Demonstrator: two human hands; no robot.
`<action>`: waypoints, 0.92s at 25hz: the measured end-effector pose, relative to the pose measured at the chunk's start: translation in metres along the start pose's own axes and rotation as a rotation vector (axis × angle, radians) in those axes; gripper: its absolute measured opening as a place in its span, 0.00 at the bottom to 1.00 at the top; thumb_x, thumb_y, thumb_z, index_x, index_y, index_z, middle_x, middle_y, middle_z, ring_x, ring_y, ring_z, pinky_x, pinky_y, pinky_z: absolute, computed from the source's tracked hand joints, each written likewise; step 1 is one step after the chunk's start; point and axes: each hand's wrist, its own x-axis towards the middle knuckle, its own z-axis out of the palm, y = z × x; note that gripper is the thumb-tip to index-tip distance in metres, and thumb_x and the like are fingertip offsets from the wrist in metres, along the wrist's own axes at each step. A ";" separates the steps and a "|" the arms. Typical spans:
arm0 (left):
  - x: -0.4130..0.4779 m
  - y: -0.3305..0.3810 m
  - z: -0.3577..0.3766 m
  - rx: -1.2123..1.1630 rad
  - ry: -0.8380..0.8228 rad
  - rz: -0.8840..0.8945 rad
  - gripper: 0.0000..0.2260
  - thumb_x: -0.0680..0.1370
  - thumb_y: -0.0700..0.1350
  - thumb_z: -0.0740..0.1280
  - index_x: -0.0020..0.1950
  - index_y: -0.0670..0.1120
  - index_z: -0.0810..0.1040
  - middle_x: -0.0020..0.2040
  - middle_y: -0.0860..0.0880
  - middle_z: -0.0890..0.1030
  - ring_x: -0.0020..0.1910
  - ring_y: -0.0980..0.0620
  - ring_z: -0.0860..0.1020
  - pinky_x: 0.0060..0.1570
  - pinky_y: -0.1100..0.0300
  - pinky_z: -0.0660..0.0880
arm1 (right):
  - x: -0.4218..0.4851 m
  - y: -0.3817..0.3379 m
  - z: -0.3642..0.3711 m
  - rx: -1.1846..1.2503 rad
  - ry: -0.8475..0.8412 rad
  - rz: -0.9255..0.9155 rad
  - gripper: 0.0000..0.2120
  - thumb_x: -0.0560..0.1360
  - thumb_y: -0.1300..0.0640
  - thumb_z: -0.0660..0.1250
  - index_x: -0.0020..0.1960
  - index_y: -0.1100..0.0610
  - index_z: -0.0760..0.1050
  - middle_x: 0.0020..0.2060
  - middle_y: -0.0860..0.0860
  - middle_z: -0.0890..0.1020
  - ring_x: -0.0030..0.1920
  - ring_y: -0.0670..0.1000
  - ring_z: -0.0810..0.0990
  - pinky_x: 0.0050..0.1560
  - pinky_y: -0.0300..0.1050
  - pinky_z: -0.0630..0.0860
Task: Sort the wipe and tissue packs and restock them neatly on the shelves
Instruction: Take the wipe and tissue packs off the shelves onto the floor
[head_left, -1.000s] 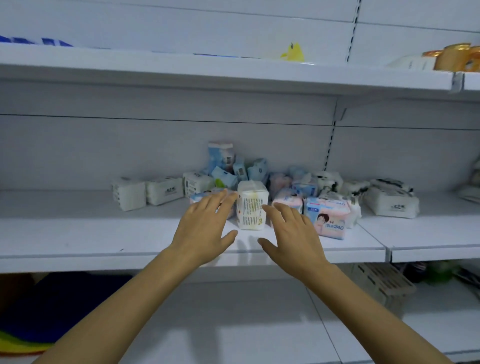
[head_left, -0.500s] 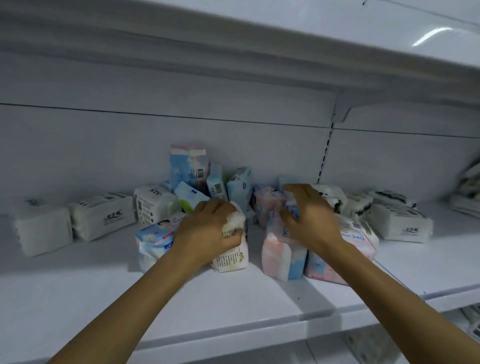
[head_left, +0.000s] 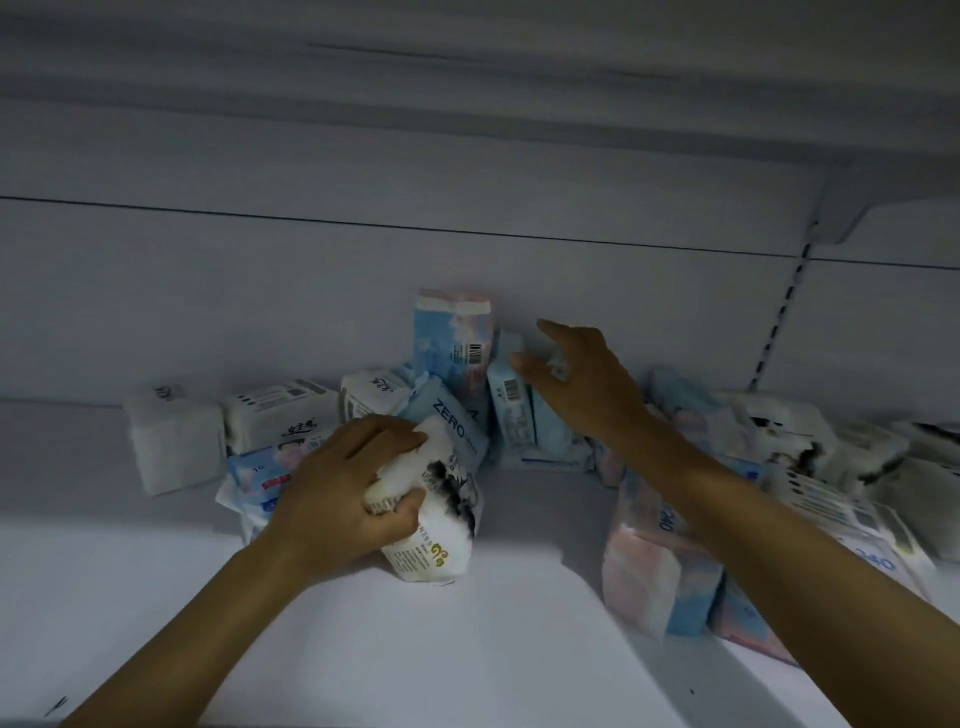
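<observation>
Gripping the white pack (head_left: 431, 519) on the shelf (head_left: 467, 649) with my left hand (head_left: 343, 493); right hand (head_left: 582, 384) spread against the far blue pack (head_left: 511, 410), grip unclear. Risk: pulling it topples the tall pack (head_left: 454, 353) beside it.

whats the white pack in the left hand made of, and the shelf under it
White pack: seemingly thin plastic film, slightly glossy, printed; it dents and creases where the left hand grips it, so soft inside, probably paper. Shelf: likely painted metal, smooth matte white, flat and rigid; the dim light leaves that open.
</observation>
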 end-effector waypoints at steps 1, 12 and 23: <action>-0.001 -0.006 -0.003 0.019 -0.013 -0.016 0.21 0.68 0.56 0.63 0.59 0.51 0.73 0.55 0.51 0.79 0.52 0.55 0.74 0.51 0.59 0.72 | 0.003 0.002 0.007 -0.014 -0.027 0.017 0.43 0.65 0.24 0.56 0.74 0.44 0.60 0.72 0.56 0.62 0.70 0.59 0.65 0.68 0.59 0.67; 0.007 -0.008 -0.019 0.217 0.083 0.155 0.25 0.67 0.47 0.63 0.64 0.47 0.71 0.61 0.48 0.77 0.56 0.47 0.74 0.57 0.50 0.71 | 0.008 0.014 0.039 -0.206 0.080 0.097 0.36 0.70 0.30 0.61 0.61 0.59 0.73 0.65 0.61 0.69 0.61 0.63 0.74 0.59 0.57 0.74; 0.026 0.016 0.018 0.391 -0.083 0.258 0.19 0.70 0.53 0.62 0.54 0.45 0.81 0.44 0.47 0.82 0.40 0.44 0.80 0.42 0.54 0.68 | -0.007 -0.002 -0.052 0.450 0.361 0.258 0.18 0.77 0.49 0.65 0.38 0.64 0.73 0.36 0.59 0.77 0.38 0.53 0.74 0.39 0.43 0.69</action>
